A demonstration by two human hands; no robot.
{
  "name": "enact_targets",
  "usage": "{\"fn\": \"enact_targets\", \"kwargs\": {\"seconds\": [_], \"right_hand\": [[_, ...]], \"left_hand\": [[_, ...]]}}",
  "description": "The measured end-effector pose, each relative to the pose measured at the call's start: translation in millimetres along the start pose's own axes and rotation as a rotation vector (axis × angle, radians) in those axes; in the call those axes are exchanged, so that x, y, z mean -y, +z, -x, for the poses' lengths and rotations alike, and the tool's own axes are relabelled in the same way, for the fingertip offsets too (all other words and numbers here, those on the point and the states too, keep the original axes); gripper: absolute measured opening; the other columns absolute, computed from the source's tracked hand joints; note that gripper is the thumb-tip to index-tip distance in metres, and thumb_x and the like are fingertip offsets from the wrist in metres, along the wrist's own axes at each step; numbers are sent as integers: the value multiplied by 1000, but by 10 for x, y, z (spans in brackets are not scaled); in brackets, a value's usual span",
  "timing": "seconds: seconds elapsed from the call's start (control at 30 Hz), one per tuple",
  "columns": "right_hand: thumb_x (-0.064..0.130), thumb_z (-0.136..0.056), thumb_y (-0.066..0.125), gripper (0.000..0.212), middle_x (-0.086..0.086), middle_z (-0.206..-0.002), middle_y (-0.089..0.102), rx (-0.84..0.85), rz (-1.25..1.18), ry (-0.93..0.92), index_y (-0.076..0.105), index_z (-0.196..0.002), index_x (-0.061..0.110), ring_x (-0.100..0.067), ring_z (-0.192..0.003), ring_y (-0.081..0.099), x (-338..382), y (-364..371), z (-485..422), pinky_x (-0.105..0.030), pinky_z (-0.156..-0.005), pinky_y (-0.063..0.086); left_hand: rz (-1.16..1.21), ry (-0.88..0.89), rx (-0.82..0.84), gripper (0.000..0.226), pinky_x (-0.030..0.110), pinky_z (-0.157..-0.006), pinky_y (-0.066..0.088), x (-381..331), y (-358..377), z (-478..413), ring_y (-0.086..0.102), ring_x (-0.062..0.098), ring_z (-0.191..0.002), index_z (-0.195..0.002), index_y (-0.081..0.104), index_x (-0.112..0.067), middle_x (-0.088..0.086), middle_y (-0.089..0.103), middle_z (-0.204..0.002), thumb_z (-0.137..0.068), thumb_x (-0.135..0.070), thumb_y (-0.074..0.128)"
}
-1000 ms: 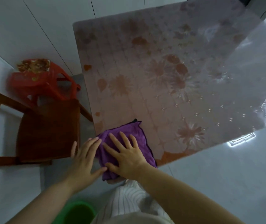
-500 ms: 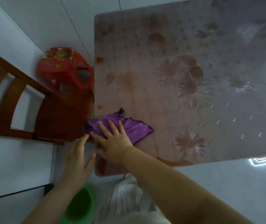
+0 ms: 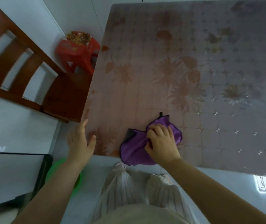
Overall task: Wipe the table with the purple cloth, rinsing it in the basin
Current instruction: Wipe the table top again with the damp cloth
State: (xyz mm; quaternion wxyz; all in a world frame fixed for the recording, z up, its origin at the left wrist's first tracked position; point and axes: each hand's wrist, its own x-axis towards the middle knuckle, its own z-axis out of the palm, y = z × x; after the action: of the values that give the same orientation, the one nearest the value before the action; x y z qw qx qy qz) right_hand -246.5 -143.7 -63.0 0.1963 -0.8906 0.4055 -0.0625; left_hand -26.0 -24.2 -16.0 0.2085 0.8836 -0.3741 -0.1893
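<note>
Chair (image 3: 59, 96), wooden, far left. Green basin (image 3: 54, 172) on floor under our left forearm, mostly hidden; likely kept near for rinsing. Red stool (image 3: 79, 49) beyond chair. Our left hand (image 3: 79, 141) over near-left corner of tabletop (image 3: 193, 46), fingers straight, holding nothing, perhaps bracing us; contact unclear. Purple cloth (image 3: 134, 147) at tabletop's near edge, one part hanging over. Our right hand (image 3: 163, 143) on top, fingers curled, bunching cloth, seemingly gathering it for lifting or next stroke.
</note>
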Motion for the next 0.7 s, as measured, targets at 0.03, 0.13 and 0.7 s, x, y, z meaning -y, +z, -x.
{"fn": "enact_targets", "kwargs": {"seconds": [0.03, 0.13, 0.7], "right_hand": [[21, -69, 67, 46, -13, -131, 52, 59, 33, 83, 59, -113, 11, -39, -125, 42, -146, -15, 27, -63, -105, 22], [45, -85, 43, 72, -2, -158, 5, 165, 130, 207, 14, -147, 22, -35, -143, 2, -331, 44, -20, -61, -108, -9], [52, -85, 50, 87, -7, -158, 1, 301, 266, -77, 4, -149, 13, -32, -143, -10, 331, 238, 90, -40, -96, -35]], "left_hand": [[-2, -17, 1, 59, 54, -109, 26, 7, 16, 41, 35, 35, -129, -139, 30, -11, 15, 41, -140, -86, -10, 57], [-16, -31, 13, 61, 51, -108, 28, 29, 25, 155, 36, 34, -128, -140, 29, -12, 14, 41, -140, -85, -11, 57], [31, 284, 264, 60, 44, -103, 33, -228, 270, -402, 43, 30, -125, -138, 29, -20, 8, 45, -139, -86, -11, 56]]}}
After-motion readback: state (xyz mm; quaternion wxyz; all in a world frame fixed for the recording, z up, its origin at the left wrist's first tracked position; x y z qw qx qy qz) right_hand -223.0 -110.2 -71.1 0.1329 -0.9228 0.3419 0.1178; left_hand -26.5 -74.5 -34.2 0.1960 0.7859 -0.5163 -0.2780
